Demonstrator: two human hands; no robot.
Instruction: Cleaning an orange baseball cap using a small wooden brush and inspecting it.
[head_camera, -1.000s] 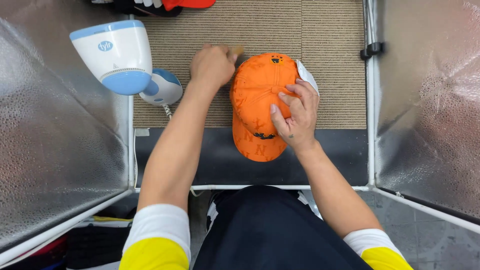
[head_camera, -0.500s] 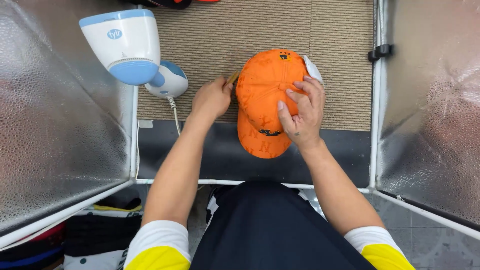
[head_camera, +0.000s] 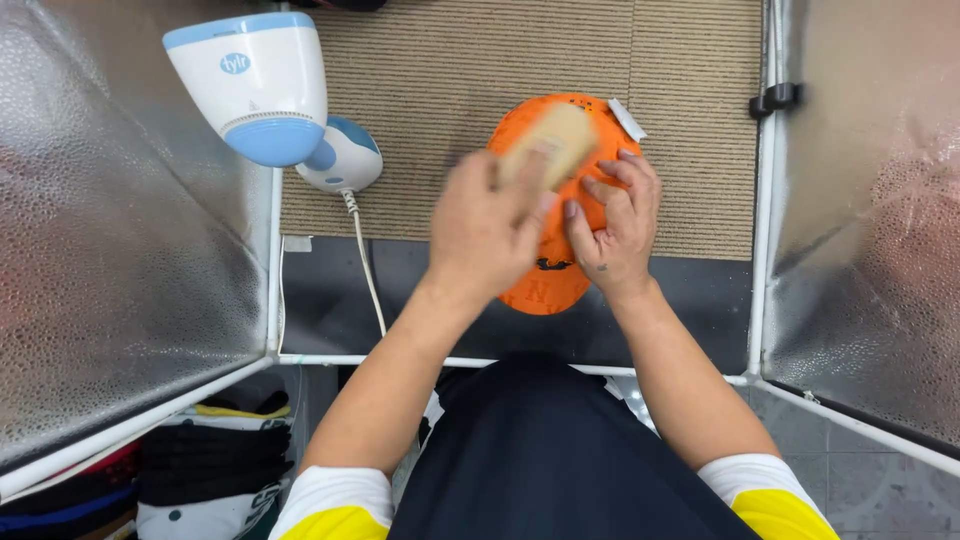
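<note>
On the ribbed beige surface (head_camera: 450, 90), an orange cap (head_camera: 545, 285) lies at the middle, brim toward the near edge. Left hand (head_camera: 490, 235) grips a blurred tan brush (head_camera: 552, 140) over its crown; right hand (head_camera: 618, 225) rests open-fingered on the cap's right side. A white-and-blue lamp (head_camera: 262, 85) stands far left.

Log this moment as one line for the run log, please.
left hand: holds tan brush over orange cap | right hand: steadies cap | surface: ribbed mat | nearby: white-and-blue lamp

cap (head_camera: 560, 285) on mat (head_camera: 450, 100), both hands over it, lamp (head_camera: 262, 85) to its left
</note>
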